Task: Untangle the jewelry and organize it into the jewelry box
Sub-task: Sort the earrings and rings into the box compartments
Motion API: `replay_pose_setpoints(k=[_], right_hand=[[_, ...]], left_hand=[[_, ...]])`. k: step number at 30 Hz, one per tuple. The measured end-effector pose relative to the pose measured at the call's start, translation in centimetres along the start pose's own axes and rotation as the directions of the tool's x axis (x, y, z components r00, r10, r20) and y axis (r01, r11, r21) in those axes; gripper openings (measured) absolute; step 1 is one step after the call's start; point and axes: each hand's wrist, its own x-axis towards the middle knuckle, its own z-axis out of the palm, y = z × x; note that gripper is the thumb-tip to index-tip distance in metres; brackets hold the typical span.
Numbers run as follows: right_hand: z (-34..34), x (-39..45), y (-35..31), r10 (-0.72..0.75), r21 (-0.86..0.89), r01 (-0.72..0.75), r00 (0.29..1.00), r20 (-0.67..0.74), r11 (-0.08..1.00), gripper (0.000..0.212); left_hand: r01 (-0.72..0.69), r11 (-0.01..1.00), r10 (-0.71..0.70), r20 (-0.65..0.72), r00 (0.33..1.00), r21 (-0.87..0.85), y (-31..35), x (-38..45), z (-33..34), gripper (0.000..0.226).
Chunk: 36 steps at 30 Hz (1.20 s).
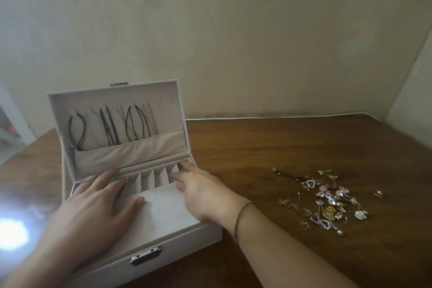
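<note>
From the head camera, no brand, label or writing can be read on anything. The jewelry box (163, 236) is a white, rectangular case with a metal clasp (146, 256) on its front wall, standing on the left part of a dark wood-grain worktop (292, 147). Its lid (112, 100) stands upright, lined in pale fabric with a soft pocket along the bottom — several black cords (109, 128) hang inside it. The tray below has a row of narrow, pale, velvety compartments (149, 180) and a flat padded section in front.

The left hand (93, 213) lies flat on the left side of the tray, fingers straight and spread, holding nothing. The right hand (198, 194) reaches to the right end of the compartment row, fingertips at the divider; the blur leaves it unclear whether they pinch anything. A thin bracelet (242, 215) circles that wrist.

The tangled jewelry (327, 201) — small gold, silver and pink pieces with fine chains — lies in a loose heap on the worktop, well right of the box.
</note>
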Motion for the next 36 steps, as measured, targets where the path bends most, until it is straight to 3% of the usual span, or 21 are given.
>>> replay_pose_setpoints(k=[4, 7, 9, 12, 14, 16, 18, 23, 29, 32, 36], right_hand=[[-1.0, -1.8, 0.2, -0.049, 0.033, 0.053, 0.994, -0.096, 0.998, 0.044], [-4.2, -4.2, 3.7, -0.160, -0.040, 0.155, 0.950, -0.270, 0.987, 0.037], [-6.7, -5.4, 8.1, -0.055, -0.182, -0.009, 0.939, -0.340, 0.983, 0.033], [-8.7, -6.7, 14.1, 0.317, -0.249, -0.415, 0.881, -0.351, 0.875, 0.038], [-8.6, -6.9, 16.0, 0.416, -0.273, -0.504, 0.850, -0.322, 0.819, 0.040], [-8.0, -6.7, 17.0, 0.380, -0.290, -0.479, 0.861, -0.338, 0.829, 0.035], [-7.9, -6.6, 17.2, 0.325, -0.325, -0.448, 0.872, -0.367, 0.833, 0.026], [-7.5, -6.4, 17.5, 0.249, -0.432, -0.389, 0.905, -0.346, 0.814, 0.023], [-7.5, -6.2, 17.6, 0.223, -0.454, -0.354, 0.922, -0.318, 0.818, 0.024], [-7.3, -6.2, 17.6, 0.208, -0.455, -0.351, 0.919, -0.335, 0.819, 0.023], [-7.1, -6.3, 17.4, 0.194, -0.450, -0.356, 0.910, -0.368, 0.819, 0.021]], left_hand=[[-0.013, 0.999, 0.012, -0.028, 1.000, -0.030, -0.6, 0.0, 0.5, 0.097], [-0.020, 0.996, 0.014, -0.068, 0.998, -0.091, -0.7, -0.4, 0.6, 0.071], [-0.023, 0.992, 0.007, -0.132, 0.991, -0.124, -0.2, -0.4, 0.6, 0.067], [-0.062, 0.988, 0.030, -0.212, 0.977, -0.144, 4.0, -0.7, -0.7, 0.058], [-0.228, 0.958, 0.185, -0.235, 0.954, -0.172, 8.3, -1.1, -1.4, 0.048], [-0.439, 0.883, 0.397, -0.234, 0.888, -0.168, 12.3, -1.2, -1.5, 0.035], [-0.516, 0.839, 0.504, -0.110, 0.857, -0.172, 15.6, -0.9, -1.6, 0.033], [-0.478, 0.842, 0.493, -0.005, 0.870, -0.251, 17.7, -1.0, -0.6, 0.040], [-0.350, 0.901, 0.340, -0.086, 0.937, -0.255, 11.0, -0.7, 0.0, 0.046], [-0.297, 0.889, 0.310, -0.019, 0.951, -0.349, 8.1, 0.4, 0.6, 0.051], [-0.344, 0.857, 0.347, -0.065, 0.936, -0.382, 8.4, 1.2, 1.1, 0.022]])
